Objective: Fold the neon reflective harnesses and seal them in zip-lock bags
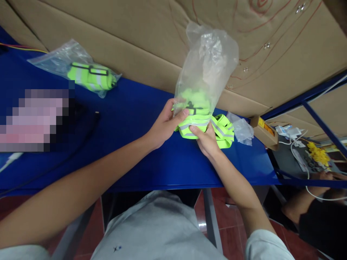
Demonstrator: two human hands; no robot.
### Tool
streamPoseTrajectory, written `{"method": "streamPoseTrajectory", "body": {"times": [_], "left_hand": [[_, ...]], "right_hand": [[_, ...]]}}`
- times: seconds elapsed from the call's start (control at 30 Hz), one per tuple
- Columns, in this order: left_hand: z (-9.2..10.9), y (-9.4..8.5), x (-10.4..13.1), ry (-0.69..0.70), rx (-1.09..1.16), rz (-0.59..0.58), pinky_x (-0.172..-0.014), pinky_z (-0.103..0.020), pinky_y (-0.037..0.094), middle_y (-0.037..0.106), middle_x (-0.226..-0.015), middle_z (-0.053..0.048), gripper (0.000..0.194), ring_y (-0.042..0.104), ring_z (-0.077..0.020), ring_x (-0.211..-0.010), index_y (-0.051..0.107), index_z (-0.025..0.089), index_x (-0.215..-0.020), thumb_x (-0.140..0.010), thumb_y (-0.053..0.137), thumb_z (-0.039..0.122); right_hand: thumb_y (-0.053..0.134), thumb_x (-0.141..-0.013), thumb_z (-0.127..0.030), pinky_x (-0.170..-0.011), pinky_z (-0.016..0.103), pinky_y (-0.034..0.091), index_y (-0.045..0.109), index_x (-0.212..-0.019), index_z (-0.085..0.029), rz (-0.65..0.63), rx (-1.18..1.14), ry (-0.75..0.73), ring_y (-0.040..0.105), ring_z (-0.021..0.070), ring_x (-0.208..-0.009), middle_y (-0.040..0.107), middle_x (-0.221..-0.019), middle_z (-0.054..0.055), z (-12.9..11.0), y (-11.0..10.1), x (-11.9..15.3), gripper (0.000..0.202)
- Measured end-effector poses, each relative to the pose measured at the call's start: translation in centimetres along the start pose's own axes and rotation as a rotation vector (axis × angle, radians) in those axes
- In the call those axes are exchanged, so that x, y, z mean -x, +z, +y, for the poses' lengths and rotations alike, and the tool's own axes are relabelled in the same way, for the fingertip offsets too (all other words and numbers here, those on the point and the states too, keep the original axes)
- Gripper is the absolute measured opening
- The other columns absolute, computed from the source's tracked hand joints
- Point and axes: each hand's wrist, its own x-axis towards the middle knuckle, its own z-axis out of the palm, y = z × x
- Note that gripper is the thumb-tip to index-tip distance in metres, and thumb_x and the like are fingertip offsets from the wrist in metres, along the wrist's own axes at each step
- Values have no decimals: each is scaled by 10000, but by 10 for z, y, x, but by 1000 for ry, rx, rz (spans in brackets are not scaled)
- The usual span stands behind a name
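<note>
Both of my hands grip a clear plastic bag [208, 68] with a folded yellow-green reflective vest [193, 122] in its lower end. My left hand [165, 124] closes on the bag's left side, thumb across the front near a black buckle or strap. My right hand [207, 139] holds the lower right part, its thumb pressed on the vest's grey stripe. The fingers behind the bundle are hidden. The bag's upper part stands up, puffed and without contents. Just right of my right hand lies another bundle of yellow-green reflective straps [223, 131] on the blue table [162, 166].
At the back left lies a zip bag [93, 76] with a rolled reflective vest. A blurred-out pinkish object [35, 119] and a black cable [92, 126] are at left. Crumpled plastic [244, 130] and a cardboard box [262, 131] stand right. A co-worker's arm [303, 202] is beyond the blue frame.
</note>
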Motion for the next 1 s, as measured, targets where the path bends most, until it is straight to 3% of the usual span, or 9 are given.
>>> {"method": "streamPoseTrajectory", "body": {"times": [0.07, 0.2, 0.33, 0.53, 0.7, 0.87, 0.93, 1.0], "left_hand": [[2, -1, 0, -47, 40, -69, -1052, -352, 534, 747, -1229, -38, 543, 670, -247, -1253, 679, 247, -1200, -831, 832, 614], [7, 0, 2, -132, 101, -125, -1121, -406, 504, 771, -1222, -88, 491, 689, -278, -1228, 747, 182, -1155, -901, 767, 602], [4, 5, 6, -85, 44, -145, -1146, -397, 488, 777, -1240, -88, 514, 687, -284, -1242, 781, 184, -1155, -911, 741, 635], [4, 6, 8, -14, -48, -134, -1132, -367, 504, 769, -1285, -75, 491, 676, -279, -1282, 778, 210, -1198, -931, 726, 619], [-1, 8, 11, 77, -107, -42, -1154, -414, 501, 721, -1390, -87, 529, 634, -310, -1350, 728, 202, -1272, -926, 740, 603], [-18, 17, 21, -138, 62, -15, -1088, -467, 571, 626, -1523, -86, 549, 605, -329, -1395, 660, 252, -1367, -956, 689, 615], [-22, 19, 23, -186, 119, 2, -1095, -480, 571, 619, -1530, -88, 522, 600, -326, -1403, 659, 257, -1363, -969, 681, 597], [-22, 19, 22, -180, 148, 29, -1125, -480, 553, 625, -1524, -80, 494, 591, -312, -1416, 656, 267, -1370, -978, 684, 566]], "right_hand": [[953, -608, -625, -1040, 495, 633, 585, -1391, -264, -55, -72, 57, 757, 304, -1153, 778, -1227, 96, -1, -3, -1, 938], [992, -590, -530, -1063, 491, 617, 604, -1375, -272, -81, -185, 125, 758, 300, -1151, 804, -1150, 64, -6, -8, -2, 913], [1007, -571, -501, -1063, 487, 614, 621, -1336, -279, -86, -213, 116, 754, 299, -1161, 807, -1132, 49, -11, -11, -2, 886], [978, -624, -504, -1061, 453, 606, 624, -1237, -278, 20, -157, 76, 749, 256, -1121, 779, -1158, 32, -13, -11, -3, 743], [877, -754, -556, -1055, 453, 588, 570, -1240, -293, 145, 87, -128, 709, 229, -1115, 701, -1201, 34, 0, -12, -5, 632], [786, -841, -603, -1145, 470, 510, 468, -1298, -281, 326, 439, -467, 615, 240, -1243, 576, -1312, 89, 3, -9, -1, 643], [687, -929, -598, -1172, 474, 480, 464, -1299, -271, 310, 546, -540, 594, 241, -1273, 557, -1304, 97, -1, -8, 2, 542], [641, -947, -637, -1189, 487, 464, 456, -1331, -264, 203, 603, -564, 574, 253, -1310, 549, -1328, 103, -3, -8, 4, 566]]}}
